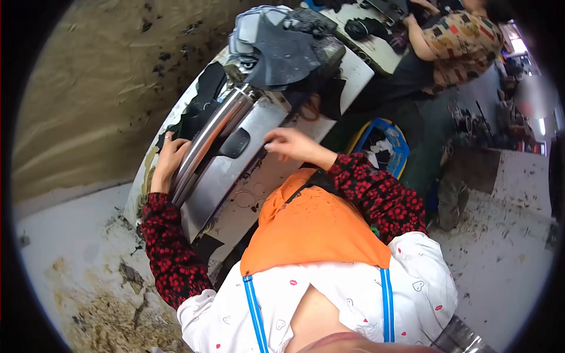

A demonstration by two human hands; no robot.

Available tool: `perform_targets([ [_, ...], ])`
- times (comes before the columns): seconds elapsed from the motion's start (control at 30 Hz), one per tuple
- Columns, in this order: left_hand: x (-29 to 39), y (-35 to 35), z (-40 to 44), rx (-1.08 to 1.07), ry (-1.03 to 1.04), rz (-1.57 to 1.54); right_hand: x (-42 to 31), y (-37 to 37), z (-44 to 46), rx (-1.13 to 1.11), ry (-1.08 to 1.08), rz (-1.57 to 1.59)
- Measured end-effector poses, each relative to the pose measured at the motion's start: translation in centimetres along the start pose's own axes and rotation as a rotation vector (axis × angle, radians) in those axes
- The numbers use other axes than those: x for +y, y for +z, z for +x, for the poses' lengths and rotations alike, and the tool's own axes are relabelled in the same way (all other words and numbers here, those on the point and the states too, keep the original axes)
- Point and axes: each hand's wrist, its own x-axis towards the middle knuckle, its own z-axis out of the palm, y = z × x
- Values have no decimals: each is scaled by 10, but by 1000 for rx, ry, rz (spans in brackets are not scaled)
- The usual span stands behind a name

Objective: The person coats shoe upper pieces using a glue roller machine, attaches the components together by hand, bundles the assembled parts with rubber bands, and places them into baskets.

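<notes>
Roller [206, 138]: left of frame centre, long axis running lower left to upper right. Left hand [169, 160] is nearer, at the roller's left flank beside black material [191, 123]; grip cannot be determined. Right hand [294, 145]: apart, rightward, near metal plate [232, 170]; fingers bent, closure indeterminate.

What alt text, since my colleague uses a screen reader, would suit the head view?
The camera wearer's left hand is beside a shiny metal roller, near black material; the right hand is half-curled by the front edge of the roller machine. An orange apron shows below, and a co-worker appears at upper right.
</notes>
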Motion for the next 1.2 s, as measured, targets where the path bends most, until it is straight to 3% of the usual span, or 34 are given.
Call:
perform_targets([
  [0.07,13,-4,4,-31,-24,-39,25,-34,-7,122,210,133],
  [0.1,22,-14,7,-34,-58,-73,49,-55,-5,202,227,-4],
  [0.17,39,-36,12,-42,-135,-132,93,-90,-8,516,-40,-732],
  [0.2,43,-41,16,-6,-87,-121,106,-92,-1,508,-37,-725],
  [0.33,75,-66,34,65,-9,-64,147,-93,16,127,-238,-1280],
  [0.4,84,-72,45,104,18,-63,142,-73,30,-156,-274,-1406],
  [0.43,90,-76,51,123,25,-35,144,-54,36,-188,-296,-1386],
  [0.5,105,-87,62,165,-50,-11,151,-7,44,-385,-606,-1256],
  [0.57,112,-98,75,164,-90,5,139,38,42,-655,-669,-1171],
  [0.6,119,-101,82,201,-50,43,149,59,49,-679,-683,-1148],
  [0.67,138,-107,93,244,-23,71,169,96,57,-638,-1039,-1173],
  [0.77,152,-113,108,297,4,100,165,121,59,-690,-1101,-1174],
  [0.83,168,-124,120,208,-263,200,157,126,63,-699,-1156,-1223],
  [1.0,182,-117,126,361,-12,-64,174,130,64,-672,-984,-1200],
  [1.2,169,-115,126,403,-167,-132,225,123,53,-736,-1158,-1079],
])
